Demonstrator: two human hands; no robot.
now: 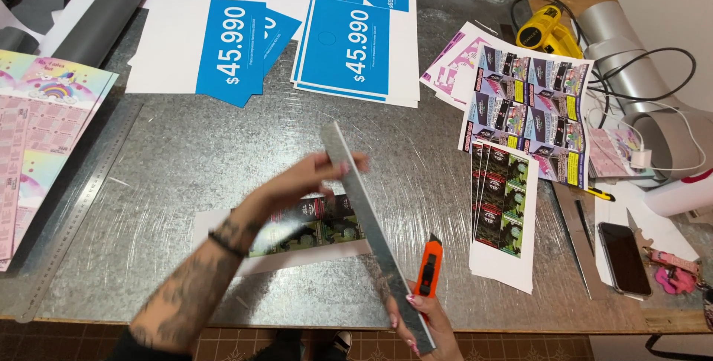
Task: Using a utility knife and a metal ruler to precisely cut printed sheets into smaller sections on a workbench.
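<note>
1. 2 hands: left hand [308, 183], right hand [423, 316].
2. 2 metal rulers: 1 held ruler [375, 231], 1 long ruler [78, 209] flat on the counter [193, 153] at left.
3. 1 orange utility knife [428, 266].
4. 2 blue price placards: left placard [230, 47], right placard [349, 45], plus smaller blue pieces behind; exact count unclear.
5. 1 printed strip sheet [312, 231] under the left hand.
6. 1 dark sticker sheet [505, 205].
7. 1 large multicoloured flyer sheet [531, 105].
8. 1 phone [622, 257].
9. 1 yellow heat gun [546, 28].
10. 1 pastel rainbow print [44, 116].
11. 1 yellow-black pen [598, 194].
</note>
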